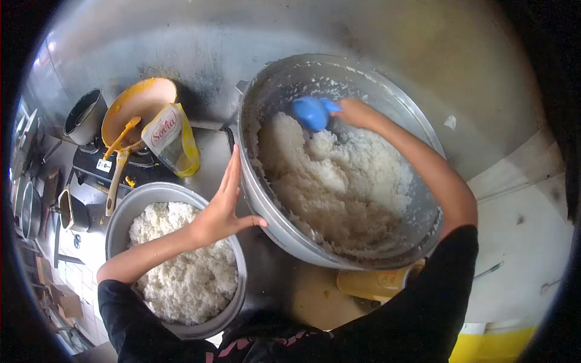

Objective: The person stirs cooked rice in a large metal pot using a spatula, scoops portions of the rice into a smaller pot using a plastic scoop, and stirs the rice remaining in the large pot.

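Inside a large metal pot (275, 209), my right hand (354, 113) grips the handle of a blue plastic scoop (310, 113). The scoop is at the pot's far left side, against a heap of white cooked rice (339, 181). Fingers stretched and thumb apart, my left hand (225, 209) lies against the pot's outer left wall. Below my left forearm stands a smaller metal pot (241, 272), filled with rice (193, 278). The larger pot appears tilted toward me.
Left of the big pot, a yellow-and-white Sovia pouch (175, 140) stands beside a pan (148, 94) holding an orange spatula (124, 136) on a stove (91, 163). A dark saucepan (85, 118) sits behind. A yellowish container (372, 281) lies near the big pot's front edge.
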`<state>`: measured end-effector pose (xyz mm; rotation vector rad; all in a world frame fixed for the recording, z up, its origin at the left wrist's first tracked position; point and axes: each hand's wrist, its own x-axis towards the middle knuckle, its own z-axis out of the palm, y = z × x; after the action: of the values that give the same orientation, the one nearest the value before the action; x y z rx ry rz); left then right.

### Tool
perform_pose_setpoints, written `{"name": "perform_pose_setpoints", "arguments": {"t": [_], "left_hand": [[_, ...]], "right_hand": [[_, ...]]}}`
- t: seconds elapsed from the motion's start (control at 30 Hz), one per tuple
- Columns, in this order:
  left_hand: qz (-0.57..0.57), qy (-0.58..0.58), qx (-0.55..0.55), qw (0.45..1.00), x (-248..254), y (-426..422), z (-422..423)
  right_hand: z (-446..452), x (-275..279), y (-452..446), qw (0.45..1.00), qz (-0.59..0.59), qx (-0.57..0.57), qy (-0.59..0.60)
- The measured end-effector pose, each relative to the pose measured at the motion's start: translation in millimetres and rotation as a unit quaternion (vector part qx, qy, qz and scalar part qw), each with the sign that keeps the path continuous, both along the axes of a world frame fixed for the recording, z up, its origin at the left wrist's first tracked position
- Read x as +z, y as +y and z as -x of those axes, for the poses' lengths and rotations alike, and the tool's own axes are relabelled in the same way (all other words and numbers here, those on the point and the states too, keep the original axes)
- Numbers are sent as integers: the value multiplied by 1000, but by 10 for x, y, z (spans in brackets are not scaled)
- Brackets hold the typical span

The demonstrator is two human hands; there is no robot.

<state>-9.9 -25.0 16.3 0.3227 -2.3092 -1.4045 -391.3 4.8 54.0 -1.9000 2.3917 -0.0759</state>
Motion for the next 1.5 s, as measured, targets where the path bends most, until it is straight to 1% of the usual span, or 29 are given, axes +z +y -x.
{"name": "perform_pose_setpoints", "arguments": {"t": [0.03, 0.07, 0.1, 0.17, 0.2, 0.3, 0.33, 0.37, 0.4, 0.43, 0.47, 0.5, 0.57, 0.7, 0.77, 0.8, 0.83, 0.9, 0.93, 0.97, 1.03, 1.1, 1.2, 1.27, 1.3, 1.37, 1.4, 1.47, 1.5], "left_hand": [[-9, -7, -4, 1000, -15, -9, 4], [50, -10, -12, 999, -69, -30, 0], [47, -9, -5, 999, -84, -43, 5], [28, -3, -24, 999, -56, -24, 24], [15, 2, -29, 999, -30, -21, 25], [29, 20, -36, 999, -28, -35, 27], [35, 23, -36, 998, -12, -38, 28], [33, 25, -34, 999, -10, -35, 27], [26, 26, -36, 999, -10, -32, 29], [19, 28, -37, 999, -7, -36, 28], [15, 31, -34, 999, -3, -39, 24], [24, 31, -36, 999, 4, -41, 18], [28, 33, -39, 998, 26, -41, 13], [16, 29, -42, 999, 27, -53, 4], [10, 37, -41, 998, 16, -40, 12], [10, 33, -40, 999, 21, -40, 10], [11, 29, -38, 999, 26, -39, 4], [25, 34, -31, 999, 24, -26, 15], [39, 40, -22, 998, 24, -13, 14], [40, 40, -22, 998, 29, -1, 0], [12, 27, -26, 999, 42, -16, -13], [9, 32, -24, 999, 46, -19, -26], [64, 63, -21, 996, 20, -39, -14], [77, 64, -11, 995, 15, -46, 5], [90, 61, -14, 994, 8, -30, -3], [78, 61, -16, 995, 10, -26, -12], [69, 63, -9, 996, 16, -23, -15], [77, 64, -7, 995, 22, -36, -19], [81, 60, -13, 995, 13, -36, -30]], "right_hand": [[6, -195, -209, 996, -16, 88, 19], [2, -295, -370, 983, -32, 177, 36], [-32, -271, -468, 982, -35, 184, 37], [-76, -186, -631, 960, -96, 263, 26], [-418, 151, -509, 972, -190, 132, -50], [-358, 105, -508, 960, -225, 167, -10], [-414, 166, -487, 957, -257, 135, -11], [-333, 87, -454, 956, -259, 136, -9], [-169, -30, -426, 960, -203, 191, -27], [-338, 73, -401, 957, -147, 246, -44], [-448, 257, -327, 955, -280, 60, -84], [-547, 366, -254, 953, -284, 60, -82], [-649, 498, -136, 949, -282, -10, -144], [-874, 799, 115, 941, -278, -15, -193], [-1013, 907, 270, 921, -288, -62, -255], [-1076, 941, 336, 914, -298, -85, -261], [-1096, 902, 362, 914, -299, -86, -260], [-1165, 769, 372, 944, -300, -45, -131], [-1295, 720, 316, 943, -313, -44, -104], [-1297, 610, 311, 943, -312, -44, -105], [-1328, 432, 234, 937, -339, 2, -80], [-1284, 564, 292, 933, -349, 24, -87], [-1251, 843, 414, 912, -390, 28, -127], [-1240, 915, 465, 894, -411, 35, -175], [-1241, 809, 434, 892, -414, 34, -177], [-1223, 520, 386, 908, -373, 18, -191], [-1242, 486, 409, 909, -373, 16, -188], [-1280, 461, 426, 903, -345, -9, -257], [-1307, 503, 462, 903, -346, -6, -253]]}}
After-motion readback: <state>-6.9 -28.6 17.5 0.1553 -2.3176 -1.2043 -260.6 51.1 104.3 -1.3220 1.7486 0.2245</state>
